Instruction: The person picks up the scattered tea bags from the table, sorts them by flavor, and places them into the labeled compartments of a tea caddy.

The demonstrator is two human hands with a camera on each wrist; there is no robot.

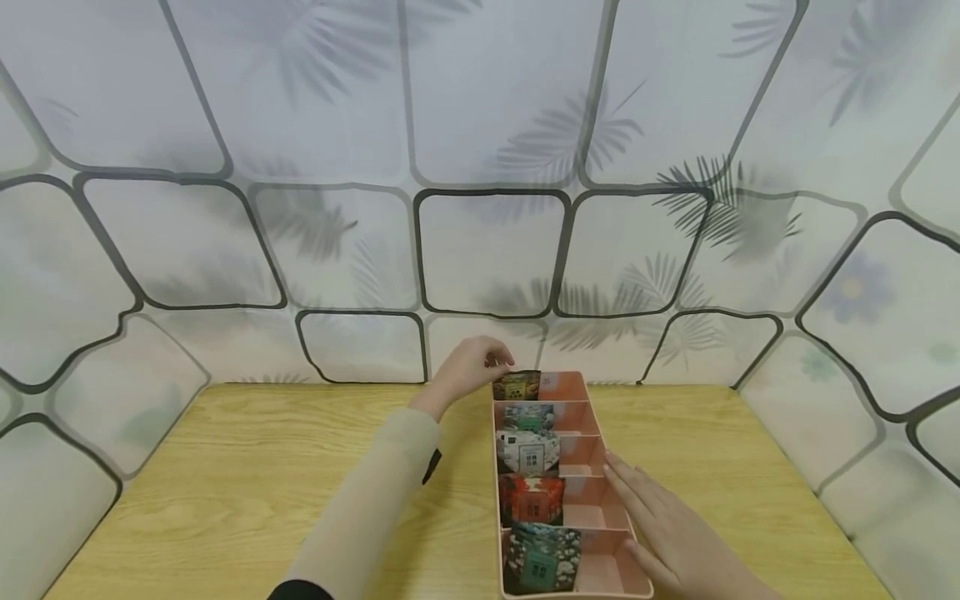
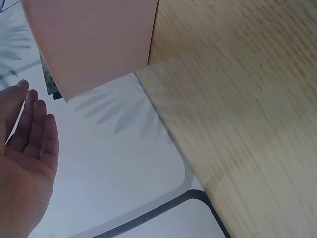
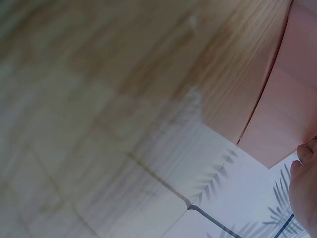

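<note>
A pink divided box (image 1: pixel 611 542) stands lengthwise on the table. Each of its compartments has a small printed sachet at the left side. The far one holds a dark and yellow sachet (image 1: pixel 519 386); nearer come a teal sachet (image 1: pixel 528 417), a grey-white sachet (image 1: pixel 528 454), a red sachet (image 1: pixel 534 500) and a dark green floral sachet (image 1: pixel 542 558). Beside the box's far left corner is my left hand (image 1: pixel 474 364), fingers loosely bent. The left wrist view shows this hand (image 2: pixel 29 153) a little apart from a sachet edge. My right hand (image 1: pixel 675 525) rests straight fingers along the box's right rim.
A light wood-grain table (image 1: pixel 300 467) lies under the box. Right behind its far edge rises a pale wall covering (image 1: pixel 487 250) with dark outlines and leaf prints, which also closes in both sides.
</note>
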